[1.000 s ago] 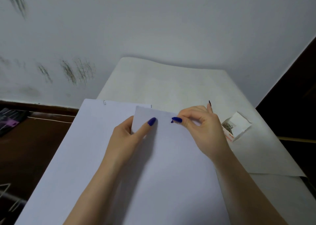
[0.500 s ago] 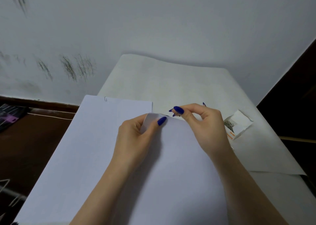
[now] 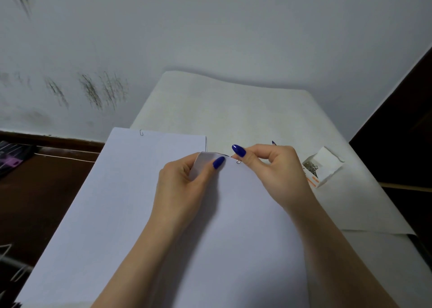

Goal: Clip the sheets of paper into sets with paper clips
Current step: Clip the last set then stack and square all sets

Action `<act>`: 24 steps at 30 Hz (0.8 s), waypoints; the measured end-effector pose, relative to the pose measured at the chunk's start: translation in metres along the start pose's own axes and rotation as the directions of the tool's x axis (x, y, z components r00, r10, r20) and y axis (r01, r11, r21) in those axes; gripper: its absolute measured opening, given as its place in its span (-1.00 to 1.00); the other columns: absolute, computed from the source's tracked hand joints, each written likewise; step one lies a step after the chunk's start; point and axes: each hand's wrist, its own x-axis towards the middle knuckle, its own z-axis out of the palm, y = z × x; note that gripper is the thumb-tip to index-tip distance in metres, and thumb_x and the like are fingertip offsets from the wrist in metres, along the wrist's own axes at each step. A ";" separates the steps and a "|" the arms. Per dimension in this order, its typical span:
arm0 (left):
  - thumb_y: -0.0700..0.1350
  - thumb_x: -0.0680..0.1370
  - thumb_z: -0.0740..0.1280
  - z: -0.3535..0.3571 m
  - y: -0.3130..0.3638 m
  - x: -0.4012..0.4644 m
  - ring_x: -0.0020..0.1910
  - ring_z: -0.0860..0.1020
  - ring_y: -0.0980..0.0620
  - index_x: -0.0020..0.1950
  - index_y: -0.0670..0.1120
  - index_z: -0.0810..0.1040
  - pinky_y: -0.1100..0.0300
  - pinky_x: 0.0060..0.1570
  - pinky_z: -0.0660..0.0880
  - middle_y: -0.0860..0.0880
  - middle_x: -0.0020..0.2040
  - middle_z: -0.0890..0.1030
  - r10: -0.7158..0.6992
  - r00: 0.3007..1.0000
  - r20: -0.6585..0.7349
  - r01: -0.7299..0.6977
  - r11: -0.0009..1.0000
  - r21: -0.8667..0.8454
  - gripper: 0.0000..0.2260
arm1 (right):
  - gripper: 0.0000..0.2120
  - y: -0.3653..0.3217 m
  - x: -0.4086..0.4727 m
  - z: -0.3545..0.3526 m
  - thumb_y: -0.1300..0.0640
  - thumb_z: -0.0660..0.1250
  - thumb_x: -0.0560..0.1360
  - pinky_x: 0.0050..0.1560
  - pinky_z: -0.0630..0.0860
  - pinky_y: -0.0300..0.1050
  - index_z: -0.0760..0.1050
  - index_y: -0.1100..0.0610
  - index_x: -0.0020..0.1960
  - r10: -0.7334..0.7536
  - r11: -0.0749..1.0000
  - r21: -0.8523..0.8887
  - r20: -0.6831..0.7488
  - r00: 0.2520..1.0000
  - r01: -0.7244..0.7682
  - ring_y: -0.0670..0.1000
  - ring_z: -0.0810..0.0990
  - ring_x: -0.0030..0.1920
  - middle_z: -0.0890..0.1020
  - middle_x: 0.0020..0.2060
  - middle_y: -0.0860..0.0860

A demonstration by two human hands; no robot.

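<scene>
At the far edge of the sheets of paper [image 3: 233,214], right by my fingertips, sits a small paper clip [image 3: 238,161], pointing toward me. My right hand [image 3: 278,169] pinches it. My left hand [image 3: 187,186] holds the corner, curled. I think pushing toward me comes next. Clip box [image 3: 323,167] right, on the white desk [image 3: 233,111]. Scuffed wall [image 3: 93,92] behind.
</scene>
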 end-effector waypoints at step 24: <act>0.03 0.50 0.42 0.001 0.004 -0.003 -0.23 0.62 0.35 -0.15 0.16 0.73 0.53 -0.28 0.42 0.25 -0.21 0.72 0.031 0.999 -0.012 -0.032 0.996 -0.083 -0.91 | -0.75 -0.003 -0.003 -0.007 -0.07 0.47 0.36 -0.12 0.30 -0.41 0.58 0.10 -0.28 0.065 0.988 -0.150 0.217 0.974 -0.033 0.03 0.36 -0.40 0.52 -0.45 -0.01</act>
